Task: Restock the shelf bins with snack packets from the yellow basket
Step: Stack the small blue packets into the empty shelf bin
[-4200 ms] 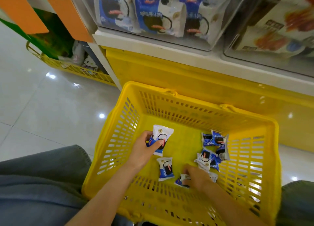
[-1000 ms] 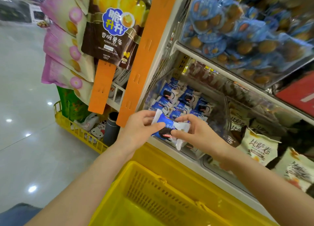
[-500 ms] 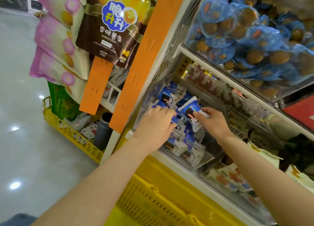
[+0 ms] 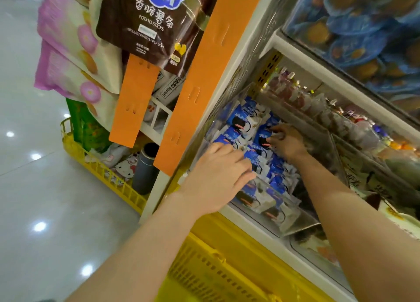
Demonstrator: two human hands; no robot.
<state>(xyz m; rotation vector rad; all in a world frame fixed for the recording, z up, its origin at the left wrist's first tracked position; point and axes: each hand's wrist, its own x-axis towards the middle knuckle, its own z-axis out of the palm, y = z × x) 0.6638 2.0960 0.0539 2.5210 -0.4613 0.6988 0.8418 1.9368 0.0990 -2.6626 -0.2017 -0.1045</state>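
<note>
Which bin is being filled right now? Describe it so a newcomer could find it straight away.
Start at the tall orange strip on the shelving's left edge. Immediately right of it, on the lower shelf, is a clear bin that the left hand and right hand reach into. Unlike neighbouring bins, it holds blue-and-white packets picturing a dark round biscuit.

Two hands: left hand (image 4: pixel 218 176), right hand (image 4: pixel 287 142); two orange strips (image 4: pixel 134 102); one brown potato-stick bag (image 4: pixel 150 18).

- A shop: clear shelf bins (image 4: pixel 295 215) full of wrapped snack packets (image 4: pixel 241 122).
- Snack bags (image 4: pixel 145 22) hang on orange display strips (image 4: pixel 204 74), left.
- Glossy tiled floor (image 4: pixel 34 188).
</note>
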